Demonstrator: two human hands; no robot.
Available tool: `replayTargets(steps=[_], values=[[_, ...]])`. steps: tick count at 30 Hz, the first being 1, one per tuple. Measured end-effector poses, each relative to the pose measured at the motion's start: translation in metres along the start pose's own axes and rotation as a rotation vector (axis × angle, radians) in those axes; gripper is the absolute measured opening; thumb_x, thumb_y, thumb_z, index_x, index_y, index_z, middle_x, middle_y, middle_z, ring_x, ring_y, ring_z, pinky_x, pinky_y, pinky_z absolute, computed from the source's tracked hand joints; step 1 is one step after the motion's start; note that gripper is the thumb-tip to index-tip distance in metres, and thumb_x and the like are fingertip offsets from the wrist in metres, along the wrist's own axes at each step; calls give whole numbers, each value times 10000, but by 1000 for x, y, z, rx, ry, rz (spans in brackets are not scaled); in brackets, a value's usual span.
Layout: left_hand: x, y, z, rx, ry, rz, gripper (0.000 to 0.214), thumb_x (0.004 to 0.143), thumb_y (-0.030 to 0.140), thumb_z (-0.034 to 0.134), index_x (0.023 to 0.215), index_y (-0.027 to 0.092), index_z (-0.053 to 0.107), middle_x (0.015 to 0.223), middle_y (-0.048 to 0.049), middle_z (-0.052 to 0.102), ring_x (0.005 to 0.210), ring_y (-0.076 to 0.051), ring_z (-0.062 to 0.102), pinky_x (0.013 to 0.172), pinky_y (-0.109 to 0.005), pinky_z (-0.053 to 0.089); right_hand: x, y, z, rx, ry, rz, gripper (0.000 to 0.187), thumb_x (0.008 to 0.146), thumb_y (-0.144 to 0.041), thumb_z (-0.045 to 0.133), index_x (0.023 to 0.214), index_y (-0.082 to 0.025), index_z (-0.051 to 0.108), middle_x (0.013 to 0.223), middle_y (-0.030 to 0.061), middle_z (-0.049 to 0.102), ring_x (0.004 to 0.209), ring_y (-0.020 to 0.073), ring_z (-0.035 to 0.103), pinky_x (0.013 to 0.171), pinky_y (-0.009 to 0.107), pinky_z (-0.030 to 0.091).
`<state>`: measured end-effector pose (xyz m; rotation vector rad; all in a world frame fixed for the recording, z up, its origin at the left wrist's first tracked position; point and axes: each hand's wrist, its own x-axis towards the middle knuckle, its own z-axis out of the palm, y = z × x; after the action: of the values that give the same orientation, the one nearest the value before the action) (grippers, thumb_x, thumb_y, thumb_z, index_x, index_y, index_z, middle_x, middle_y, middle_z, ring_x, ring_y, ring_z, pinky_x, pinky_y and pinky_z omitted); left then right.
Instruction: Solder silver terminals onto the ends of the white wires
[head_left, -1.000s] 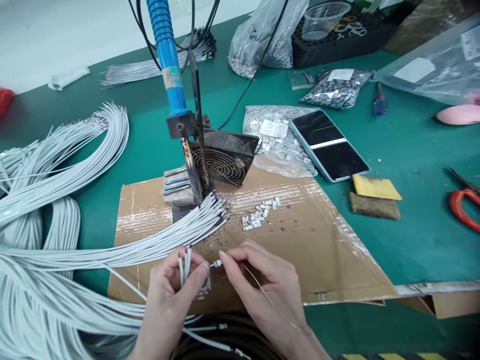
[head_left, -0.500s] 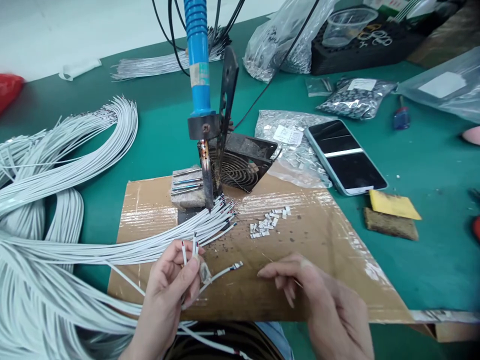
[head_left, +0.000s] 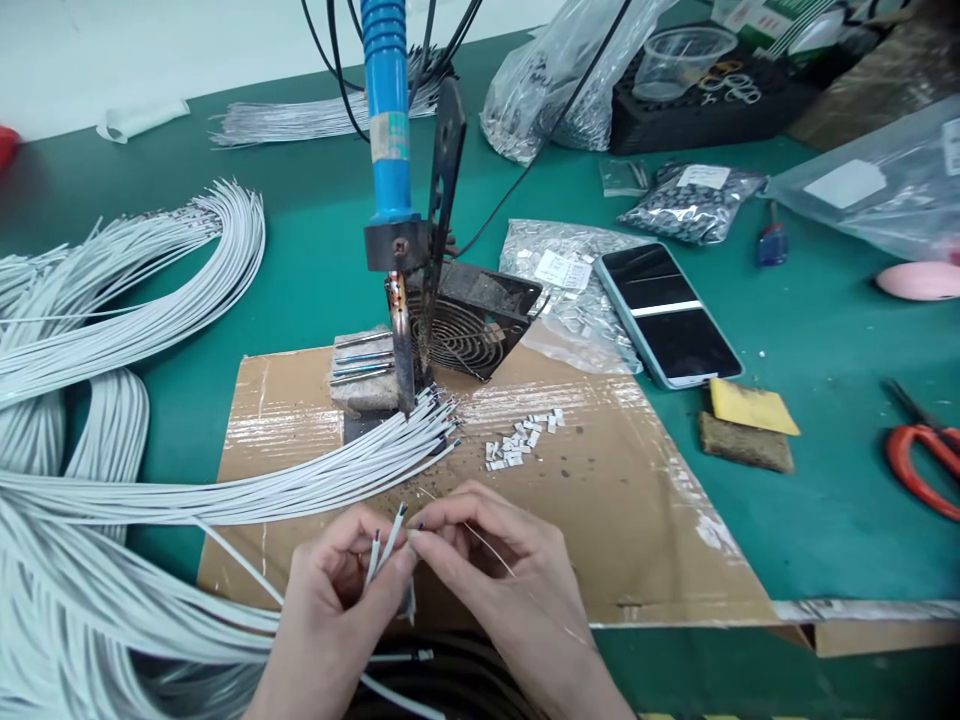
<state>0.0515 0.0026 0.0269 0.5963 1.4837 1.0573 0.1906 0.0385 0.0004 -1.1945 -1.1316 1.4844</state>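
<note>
White insulated wires fill what I see low in the centre of the frame: my left hand (head_left: pixel 337 600) is pinched shut on a few wire ends (head_left: pixel 384 545), thumb against fingers, so their stripped tips stick up and lean to the right. My right hand (head_left: pixel 495 570) meets it from the right, thumb and forefinger closed on one of those tips, and a thin bare strand (head_left: pixel 502 562) runs across its knuckles; whether the fingers clamp that strand too, I cannot tell. Both hands touch at the fingertips above the near edge of a taped cardboard sheet (head_left: pixel 637 520). Just above them a fanned bundle of wires (head_left: pixel 315 480) lies across the cardboard from the left, its ends gathered under the tip of a blue-handled soldering iron (head_left: pixel 386 110) that stands upright in a metal holder at centre frame. A small black fan (head_left: pixel 469 325) leans just right of the iron. A little heap of metal terminals (head_left: pixel 521 445) sits on the cardboard right of the wire ends. On the green table (head_left: pixel 840 400) further right lie a phone (head_left: pixel 667 315), a yellow sponge (head_left: pixel 750 405) and, at the right edge, red-handled scissors (head_left: pixel 919 465). Large loops of wire (head_left: pixel 112 300) cover the left of the frame.
</note>
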Motion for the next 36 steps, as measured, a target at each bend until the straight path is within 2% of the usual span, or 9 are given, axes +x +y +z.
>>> replayTargets(steps=[5, 11, 15, 17, 20, 23, 26, 29, 36], values=[[-3, -1, 2, 39, -19, -12, 429, 730, 513, 921, 660, 169, 675, 552, 73, 430, 529, -83, 313, 503, -198, 303, -4, 1, -4, 27, -40, -39, 184, 837, -204, 783, 657, -177, 751, 630, -25, 554, 568, 109, 487, 516, 218, 378], [-3, -1, 2, 92, 50, 40, 303, 736, 400, 919, 688, 170, 727, 572, 39, 549, 551, -99, 423, 528, -195, 347, 2, 11, -26, 252, 229, -11, 224, 898, -373, 832, 742, -228, 762, 578, -54, 481, 500, 94, 378, 439, 206, 308], [-4, -5, 3, 133, 124, 100, 224, 711, 311, 916, 660, 191, 734, 613, 16, 641, 578, -121, 520, 565, -208, 410, 1, 14, -37, 256, 144, -48, 490, 1036, -560, 574, 859, -218, 878, 691, 52, 660, 550, 139, 566, 433, 226, 446], [-5, -5, 2, 169, 133, 110, 222, 724, 326, 907, 653, 194, 743, 607, 9, 654, 577, -130, 527, 570, -222, 412, -3, 13, -34, 205, 74, -42, 583, 1078, -567, 467, 899, -215, 895, 721, 74, 696, 556, 146, 608, 466, 242, 494], [-6, -3, 1, 200, 109, 93, 289, 775, 433, 880, 673, 186, 770, 569, 7, 614, 556, -128, 471, 545, -235, 373, -9, 11, -23, 62, -22, -4, 363, 1053, -435, 605, 942, -237, 888, 734, 45, 693, 532, 115, 576, 498, 233, 475], [-7, 0, 0, 167, 72, 53, 426, 773, 574, 861, 670, 172, 765, 566, 9, 563, 557, -117, 405, 522, -232, 320, -11, 9, -12, 121, -116, 14, 172, 977, -318, 728, 952, -249, 884, 759, 20, 673, 481, 71, 500, 441, 202, 393], [-7, 3, 1, 149, 63, 40, 496, 742, 640, 860, 649, 167, 746, 559, 24, 513, 551, -105, 347, 507, -227, 283, -10, 8, -7, 220, -118, 10, 135, 943, -256, 755, 918, -260, 887, 745, 11, 664, 483, 59, 487, 425, 180, 352], [-8, 3, 1, 159, 56, 48, 489, 744, 631, 861, 653, 164, 750, 554, 31, 492, 552, -102, 328, 507, -226, 276, -8, 5, -7, 196, -116, 12, 154, 916, -200, 756, 885, -266, 892, 739, 26, 689, 548, 87, 554, 471, 180, 401], [-9, 4, -2, 185, 26, 20, 361, 777, 482, 858, 657, 167, 731, 558, 46, 474, 555, -102, 319, 513, -223, 260, -6, 1, -10, 215, -120, 8, 173, 865, -158, 784, 863, -283, 904, 669, 3, 660, 488, 61, 507, 433, 158, 373]])
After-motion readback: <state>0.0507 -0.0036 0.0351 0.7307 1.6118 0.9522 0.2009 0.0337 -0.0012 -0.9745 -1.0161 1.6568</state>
